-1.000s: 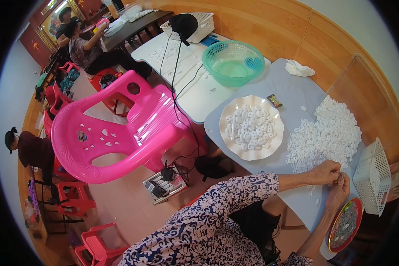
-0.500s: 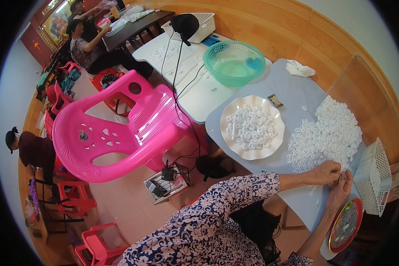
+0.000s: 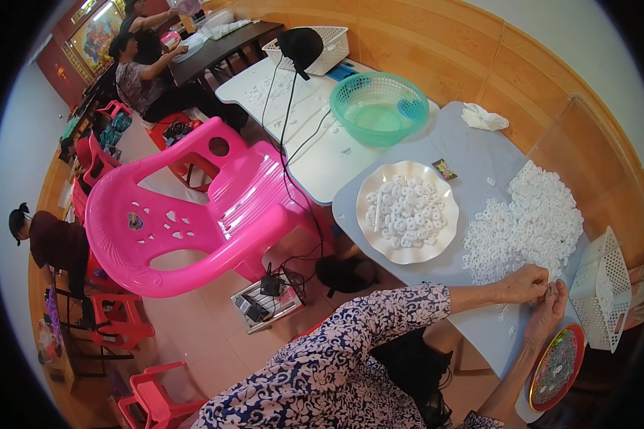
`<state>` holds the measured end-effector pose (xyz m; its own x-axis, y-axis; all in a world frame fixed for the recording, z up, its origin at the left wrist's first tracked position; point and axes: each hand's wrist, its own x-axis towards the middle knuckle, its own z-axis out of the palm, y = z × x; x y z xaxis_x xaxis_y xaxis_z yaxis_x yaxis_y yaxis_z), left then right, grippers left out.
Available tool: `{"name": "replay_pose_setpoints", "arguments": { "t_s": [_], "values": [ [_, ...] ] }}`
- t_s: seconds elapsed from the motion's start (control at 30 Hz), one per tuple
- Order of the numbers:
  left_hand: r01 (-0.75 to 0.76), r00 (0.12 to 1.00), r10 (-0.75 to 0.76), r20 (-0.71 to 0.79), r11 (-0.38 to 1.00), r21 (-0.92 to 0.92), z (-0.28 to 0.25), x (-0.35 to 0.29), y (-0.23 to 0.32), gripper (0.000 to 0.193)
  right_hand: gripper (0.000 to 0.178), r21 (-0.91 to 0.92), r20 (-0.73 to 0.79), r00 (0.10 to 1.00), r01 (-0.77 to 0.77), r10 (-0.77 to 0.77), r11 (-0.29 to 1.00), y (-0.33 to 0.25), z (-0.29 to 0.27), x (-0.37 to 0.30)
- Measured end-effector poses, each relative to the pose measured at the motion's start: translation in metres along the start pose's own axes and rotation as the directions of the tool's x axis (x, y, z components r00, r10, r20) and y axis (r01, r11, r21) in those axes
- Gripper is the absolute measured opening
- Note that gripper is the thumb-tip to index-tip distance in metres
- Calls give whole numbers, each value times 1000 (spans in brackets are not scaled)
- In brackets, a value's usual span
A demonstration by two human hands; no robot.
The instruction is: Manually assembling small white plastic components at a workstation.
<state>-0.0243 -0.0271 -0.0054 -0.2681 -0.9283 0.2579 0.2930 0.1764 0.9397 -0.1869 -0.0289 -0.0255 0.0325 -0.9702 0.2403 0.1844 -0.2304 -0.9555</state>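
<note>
Right beside the heap of white rings [image 3: 526, 225], at its near edge, the left hand [image 3: 524, 284] and right hand [image 3: 547, 317] meet, fingertips pinched on something tiny. What exactly is too small to tell. The heap lies just beyond the left hand, the nearer one.

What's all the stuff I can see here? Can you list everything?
Rings: a heap, white, on the grey table near the hands.
Plate: one, white, holding more rings, mid-table.
Green basket: one, on the next white table.
White basket: one, tipped, at the table's right edge.
Red tray: one, round, below the hands.
Cloth: one, white, far table corner.
Pink chair: one, beside the table.
Other people: seated, far left.
Left hand: pinching a small piece.
Right hand: meeting the left at that piece.
</note>
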Motion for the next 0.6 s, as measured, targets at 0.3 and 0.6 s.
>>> {"name": "replay_pose_setpoints", "arguments": {
  "t_s": [0.3, 0.6],
  "values": [
    [13, 1000, -14, -16, 999, -40, 1, 1, 2, 14, 27, -40, 10, 1000, 8, -8, 999, -5, 4, -3],
    [-27, 1000, 26, -16, 999, -19, 3, 3, -1, 14, 29, 17, 53, 999, -12, 11, 1000, -9, 8, -5]
  ]
}}
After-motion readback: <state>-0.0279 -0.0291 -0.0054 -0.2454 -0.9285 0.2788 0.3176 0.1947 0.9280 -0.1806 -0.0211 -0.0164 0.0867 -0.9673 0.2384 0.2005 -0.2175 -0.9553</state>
